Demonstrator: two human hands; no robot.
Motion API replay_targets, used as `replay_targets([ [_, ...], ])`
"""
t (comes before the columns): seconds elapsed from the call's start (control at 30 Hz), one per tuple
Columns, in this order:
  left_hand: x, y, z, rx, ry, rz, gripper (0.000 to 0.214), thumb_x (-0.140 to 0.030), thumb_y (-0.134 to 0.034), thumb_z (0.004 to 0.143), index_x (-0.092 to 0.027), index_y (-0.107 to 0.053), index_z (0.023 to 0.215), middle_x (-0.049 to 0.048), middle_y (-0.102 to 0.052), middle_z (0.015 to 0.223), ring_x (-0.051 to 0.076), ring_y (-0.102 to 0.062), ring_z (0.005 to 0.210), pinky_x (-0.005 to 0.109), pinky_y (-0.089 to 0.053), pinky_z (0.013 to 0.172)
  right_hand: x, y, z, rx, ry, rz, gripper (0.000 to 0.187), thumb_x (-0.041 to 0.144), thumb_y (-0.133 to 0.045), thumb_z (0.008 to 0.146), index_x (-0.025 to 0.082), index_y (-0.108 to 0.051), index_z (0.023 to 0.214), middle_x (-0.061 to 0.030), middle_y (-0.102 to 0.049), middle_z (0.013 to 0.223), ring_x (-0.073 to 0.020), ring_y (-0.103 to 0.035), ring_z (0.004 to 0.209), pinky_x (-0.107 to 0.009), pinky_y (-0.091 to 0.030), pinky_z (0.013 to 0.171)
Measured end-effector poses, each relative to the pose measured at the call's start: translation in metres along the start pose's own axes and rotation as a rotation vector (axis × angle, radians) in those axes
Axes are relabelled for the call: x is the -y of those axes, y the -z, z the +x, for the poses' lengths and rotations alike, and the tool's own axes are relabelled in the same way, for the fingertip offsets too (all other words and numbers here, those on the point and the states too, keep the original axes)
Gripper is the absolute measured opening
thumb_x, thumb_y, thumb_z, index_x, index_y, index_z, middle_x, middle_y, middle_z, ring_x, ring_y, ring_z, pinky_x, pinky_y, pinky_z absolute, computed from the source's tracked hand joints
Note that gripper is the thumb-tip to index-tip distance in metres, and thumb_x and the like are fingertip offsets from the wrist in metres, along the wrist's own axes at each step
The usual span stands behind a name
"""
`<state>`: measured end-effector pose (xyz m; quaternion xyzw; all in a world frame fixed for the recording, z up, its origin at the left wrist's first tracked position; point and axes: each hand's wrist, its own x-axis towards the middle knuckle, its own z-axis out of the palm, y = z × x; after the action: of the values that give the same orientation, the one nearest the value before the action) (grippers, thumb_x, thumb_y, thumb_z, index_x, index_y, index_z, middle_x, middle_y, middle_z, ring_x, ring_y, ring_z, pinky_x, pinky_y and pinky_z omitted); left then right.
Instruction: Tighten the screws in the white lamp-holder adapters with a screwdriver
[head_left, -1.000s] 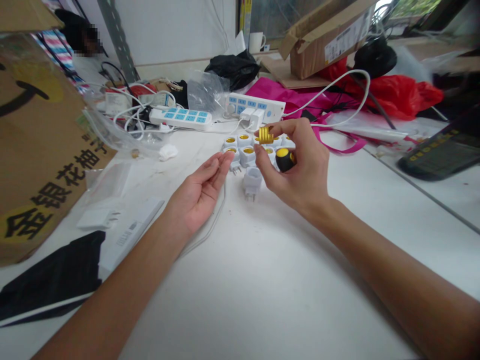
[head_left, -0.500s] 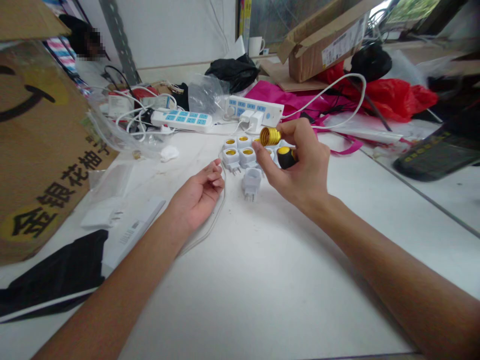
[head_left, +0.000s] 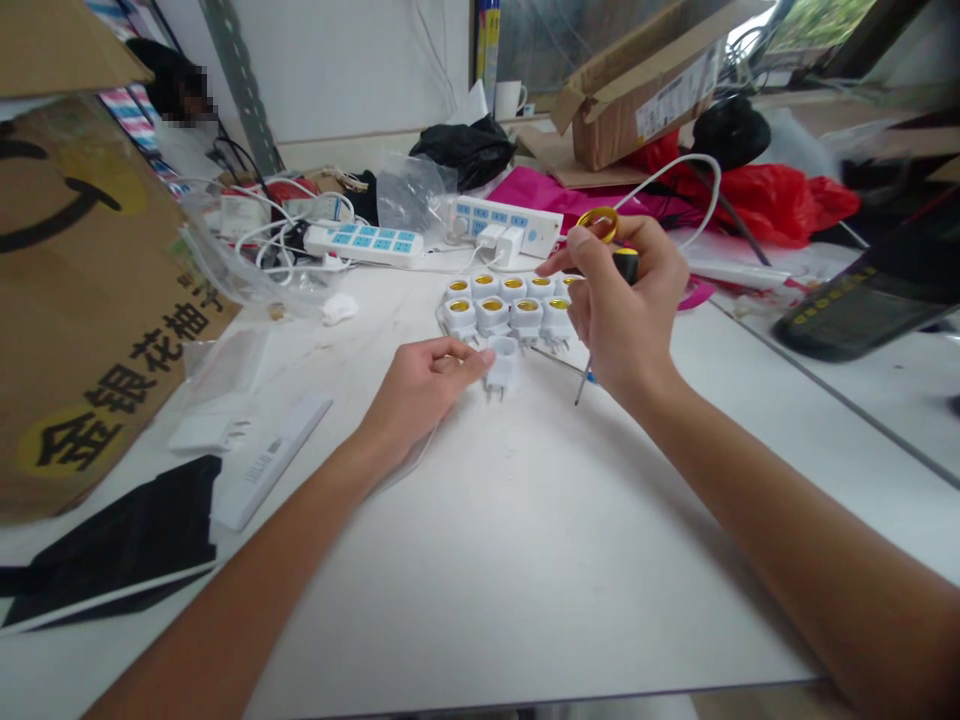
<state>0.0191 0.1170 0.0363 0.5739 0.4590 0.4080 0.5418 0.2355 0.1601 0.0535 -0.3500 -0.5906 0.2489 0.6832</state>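
My left hand (head_left: 431, 385) has its thumb and fingers closed at the left rim of a white plug-in lamp socket shell (head_left: 503, 362), which stands on the table with its pins toward me. No gold lining shows in this shell. Raised to the right, my right hand (head_left: 626, 300) pinches a gold threaded metal sleeve (head_left: 598, 224) between thumb and finger. The same hand also keeps a screwdriver (head_left: 625, 264) with a black and yellow handle, its thin shaft slanting down below the palm. Just behind the shell are two rows of white lamp sockets (head_left: 493, 314) with gold linings.
A thin-shafted tool (head_left: 559, 362) lies beside the sockets. Farther back are power strips (head_left: 364, 242) with tangled white cables, bags and an open cardboard box (head_left: 645, 100). A large printed carton (head_left: 82, 300) stands at left; a black object (head_left: 862, 300) is at right. Someone is visible at upper left.
My left hand has moved right and closed on the empty socket shell. My right hand has shifted right and up, turning so the sleeve's opening faces upward and the screwdriver shaft shows.
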Motion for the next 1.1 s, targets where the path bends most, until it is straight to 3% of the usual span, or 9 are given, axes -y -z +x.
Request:
replay_targets([
  [0.07, 0.002, -0.001, -0.003, 0.052, -0.041, 0.172, 0.036, -0.052, -0.088, 0.088, -0.019, -0.076, 0.089, -0.0117, -0.032, 0.056, 0.007, -0.024, 0.05, 0.026, -0.015, 0.047, 0.0, -0.002, 0.0, -0.115, -0.104, 0.088, 0.035, 0.053, -0.081, 0.096, 0.028, -0.058, 0.092, 0.0045, -0.078, 0.078, -0.0062, -0.046, 0.038, -0.022, -0.031, 0.036],
  [0.17, 0.002, 0.0, -0.005, 0.126, -0.061, 0.331, 0.036, -0.052, -0.09, 0.086, -0.019, -0.079, 0.093, -0.0125, -0.028, 0.055, 0.008, -0.02, 0.052, 0.028, -0.013, 0.051, 0.002, -0.007, -0.003, -0.175, -0.302, 0.192, 0.038, 0.047, -0.087, 0.088, 0.025, -0.056, 0.085, 0.0042, -0.077, 0.075, -0.0036, -0.031, 0.033, -0.021, -0.02, 0.03],
  [0.47, 0.009, 0.003, -0.002, 0.238, -0.155, 0.452, 0.024, -0.038, -0.089, 0.085, -0.018, -0.084, 0.097, -0.0127, -0.028, 0.06, 0.009, -0.023, 0.057, 0.03, -0.017, 0.058, 0.003, -0.008, -0.007, -0.07, -0.626, 0.44, 0.037, 0.042, -0.092, 0.075, 0.02, -0.062, 0.083, 0.003, -0.075, 0.077, -0.0019, -0.026, 0.037, -0.019, -0.018, 0.029],
  [0.63, 0.009, 0.002, -0.004, 0.248, -0.189, 0.512, 0.024, -0.043, -0.085, 0.09, -0.019, -0.085, 0.094, -0.0116, -0.028, 0.06, 0.01, -0.024, 0.056, 0.03, -0.017, 0.058, 0.0, -0.007, -0.008, -0.027, -0.681, 0.531, 0.037, 0.039, -0.092, 0.076, 0.02, -0.061, 0.084, 0.0043, -0.076, 0.076, -0.0018, -0.024, 0.037, -0.018, -0.018, 0.028],
  [0.87, 0.001, -0.002, -0.012, 0.262, -0.156, 0.493, 0.045, -0.062, -0.073, 0.097, -0.018, -0.083, 0.098, -0.0092, -0.035, 0.059, 0.011, -0.028, 0.055, 0.03, -0.015, 0.055, -0.005, -0.003, -0.006, 0.042, -0.732, 0.608, 0.034, 0.035, -0.091, 0.081, 0.02, -0.061, 0.083, 0.0044, -0.075, 0.073, -0.002, -0.026, 0.036, -0.018, -0.021, 0.027],
  [1.1, -0.01, -0.004, -0.02, 0.369, -0.123, 0.516, 0.06, -0.073, -0.08, 0.087, -0.017, -0.086, 0.107, -0.0119, -0.027, 0.057, 0.011, -0.024, 0.055, 0.03, -0.016, 0.056, -0.011, -0.002, -0.009, 0.125, -0.828, 0.712, 0.032, 0.032, -0.088, 0.086, 0.02, -0.059, 0.082, 0.005, -0.072, 0.067, -0.0016, -0.025, 0.034, -0.016, -0.023, 0.025],
])
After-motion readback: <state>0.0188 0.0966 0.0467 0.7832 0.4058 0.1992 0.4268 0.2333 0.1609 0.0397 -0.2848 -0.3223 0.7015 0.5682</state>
